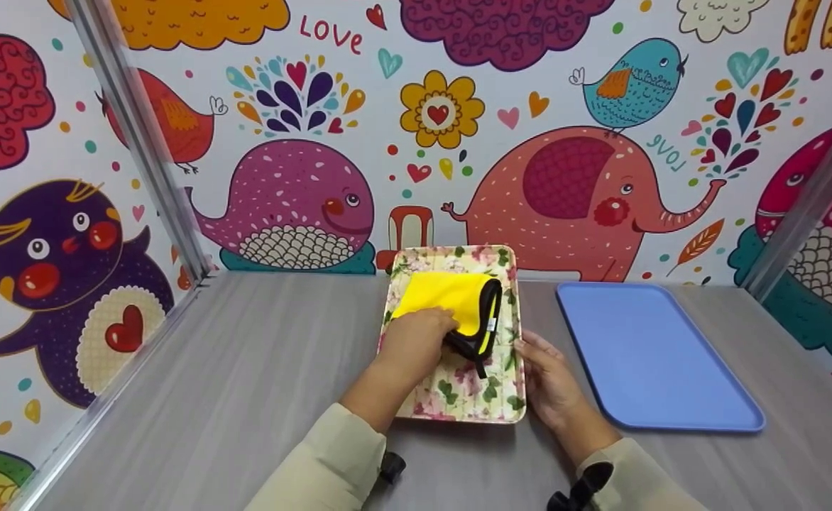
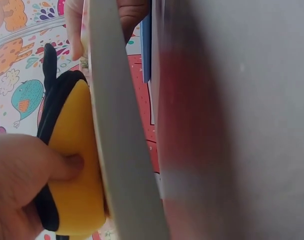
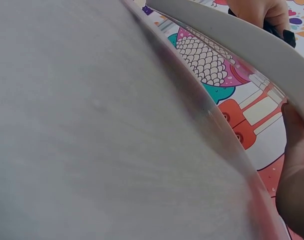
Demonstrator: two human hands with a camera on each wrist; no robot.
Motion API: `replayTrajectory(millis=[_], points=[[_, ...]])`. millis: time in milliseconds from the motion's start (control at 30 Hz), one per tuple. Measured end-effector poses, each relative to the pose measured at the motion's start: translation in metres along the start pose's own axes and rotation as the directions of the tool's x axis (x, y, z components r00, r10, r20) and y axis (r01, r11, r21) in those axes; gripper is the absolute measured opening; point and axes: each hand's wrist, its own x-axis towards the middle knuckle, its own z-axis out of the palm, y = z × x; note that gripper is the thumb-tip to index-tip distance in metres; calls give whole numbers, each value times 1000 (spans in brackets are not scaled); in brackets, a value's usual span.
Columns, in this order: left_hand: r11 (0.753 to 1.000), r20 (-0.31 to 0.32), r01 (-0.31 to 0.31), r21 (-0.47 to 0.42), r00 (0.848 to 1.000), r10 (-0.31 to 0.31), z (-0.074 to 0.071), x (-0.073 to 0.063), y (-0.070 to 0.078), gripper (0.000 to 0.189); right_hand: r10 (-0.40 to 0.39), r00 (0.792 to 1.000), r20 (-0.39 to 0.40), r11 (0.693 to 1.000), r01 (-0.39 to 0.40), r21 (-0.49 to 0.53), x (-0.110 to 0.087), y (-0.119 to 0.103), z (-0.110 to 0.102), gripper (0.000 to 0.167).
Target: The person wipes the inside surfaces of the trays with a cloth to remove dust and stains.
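A floral tray point(image 1: 451, 397) with a pale rim is raised over the table, its pale underside point(image 2: 124, 130) showing in the left wrist view. My right hand point(image 1: 554, 376) grips its right edge, the thumb at the rim and the other fingers partly hidden beneath. On the tray lies a folded yellow cloth point(image 1: 444, 294) with black edging and a small black loop. My left hand point(image 1: 416, 341) holds the cloth at its near left side. In the left wrist view the thumb point(image 2: 69, 167) presses into the yellow fold.
A blue tray point(image 1: 657, 355) lies on the grey table point(image 1: 274, 369) to the right of the floral one. Printed cartoon walls point(image 1: 430, 184) enclose the back and sides, with metal posts point(image 1: 139, 135) at the corners.
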Motion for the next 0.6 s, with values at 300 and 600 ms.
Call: replayTrajectory(millis=[300,600], points=[[999,-2,45,-13,999,-45,-1,1,-3,34,-17,999,-32,1000,17,18,1,-3,-2,30],[997,-8,71,-33,997,-71,1,0,-6,29,-15,997,-70,998,19,55,1,-1,-2,32]])
